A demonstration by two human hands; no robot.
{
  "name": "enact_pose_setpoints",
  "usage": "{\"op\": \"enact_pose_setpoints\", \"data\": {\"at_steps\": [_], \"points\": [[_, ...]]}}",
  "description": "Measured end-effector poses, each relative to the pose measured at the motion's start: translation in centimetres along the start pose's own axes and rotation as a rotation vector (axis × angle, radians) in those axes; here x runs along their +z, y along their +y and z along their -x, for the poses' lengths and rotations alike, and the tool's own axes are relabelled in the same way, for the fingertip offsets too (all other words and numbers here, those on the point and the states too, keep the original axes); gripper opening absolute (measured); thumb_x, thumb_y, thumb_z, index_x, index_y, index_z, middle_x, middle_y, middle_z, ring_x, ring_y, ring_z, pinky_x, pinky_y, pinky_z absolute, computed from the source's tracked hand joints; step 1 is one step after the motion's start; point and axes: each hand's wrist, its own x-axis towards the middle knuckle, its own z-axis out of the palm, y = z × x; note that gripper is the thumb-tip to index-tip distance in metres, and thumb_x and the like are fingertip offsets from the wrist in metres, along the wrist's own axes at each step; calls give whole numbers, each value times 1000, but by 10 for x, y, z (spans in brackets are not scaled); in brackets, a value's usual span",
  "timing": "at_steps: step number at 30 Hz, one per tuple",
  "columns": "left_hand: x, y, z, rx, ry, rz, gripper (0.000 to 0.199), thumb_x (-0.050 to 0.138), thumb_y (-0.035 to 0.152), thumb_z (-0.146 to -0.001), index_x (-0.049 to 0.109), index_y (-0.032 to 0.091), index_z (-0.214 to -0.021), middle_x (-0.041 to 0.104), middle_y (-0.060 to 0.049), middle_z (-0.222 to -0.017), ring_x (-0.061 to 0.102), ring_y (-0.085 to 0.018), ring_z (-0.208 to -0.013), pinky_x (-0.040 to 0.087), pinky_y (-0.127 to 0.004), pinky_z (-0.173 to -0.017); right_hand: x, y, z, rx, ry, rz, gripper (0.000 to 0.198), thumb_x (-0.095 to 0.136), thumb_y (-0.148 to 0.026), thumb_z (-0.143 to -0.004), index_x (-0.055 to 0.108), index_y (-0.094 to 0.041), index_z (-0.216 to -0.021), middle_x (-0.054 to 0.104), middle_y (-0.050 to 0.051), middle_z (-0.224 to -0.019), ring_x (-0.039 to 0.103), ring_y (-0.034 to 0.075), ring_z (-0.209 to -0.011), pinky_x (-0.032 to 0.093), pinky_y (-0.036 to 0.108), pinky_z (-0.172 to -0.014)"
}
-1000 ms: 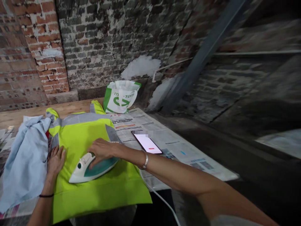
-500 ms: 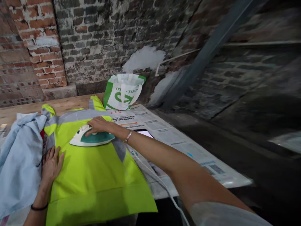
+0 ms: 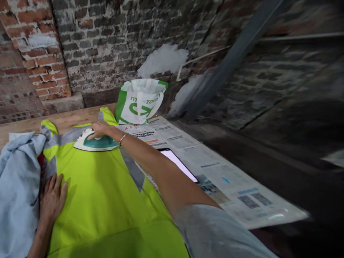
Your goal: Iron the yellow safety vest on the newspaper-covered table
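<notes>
A bright yellow sweatshirt [image 3: 99,190] with grey bands at the shoulders and sides lies spread out flat. My right hand [image 3: 100,129] is closed around the handle of a white and teal iron [image 3: 96,144], whose soleplate rests on the upper chest of the garment, its tip pointing left. My left hand [image 3: 53,197] lies flat with fingers stretched on the garment's left side. Beside that hand is a crumpled light blue cloth [image 3: 17,190]. The iron's cord is mostly hidden behind my right arm.
Newspaper [image 3: 199,154] covers the right side of the wooden table [image 3: 70,115]. A phone with a lit screen [image 3: 180,164] lies on it. A white and green bag [image 3: 141,102] stands at the back, before a brick wall [image 3: 107,46]. A slanted metal beam [image 3: 231,61] rises at right.
My right hand has slid the iron forward and slightly left, up to the grey chest band. My left hand stays flat at the garment's side. More of the phone shows now.
</notes>
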Motion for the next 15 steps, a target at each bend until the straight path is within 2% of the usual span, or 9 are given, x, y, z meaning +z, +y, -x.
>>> {"op": "enact_pose_setpoints", "data": {"at_steps": [6,10,15], "points": [[-5,1,-2,-12,-25,-6,62,28,46,-107,61,15,-149,54,-15,-160,45,-35,-151,37,-53,-125,-4,-13,43,-81,-58,-71,61,74,-75,-83,82,-18,-103,81,16,-111,74,30,-105,51,31,-80],[-7,2,-4,-29,-26,3,59,28,44,-108,60,19,-150,53,-13,-161,44,-32,-151,37,-53,-125,-6,-39,98,-119,-102,-82,57,76,-75,-81,82,-20,-97,82,14,-104,76,29,-99,50,29,-74],[-9,-1,-9,-5,-28,14,62,24,44,-108,59,15,-150,55,-16,-159,45,-34,-151,38,-54,-123,0,-85,177,-126,-86,-74,62,68,-79,-86,82,-19,-98,82,15,-102,78,29,-99,50,29,-73]]}}
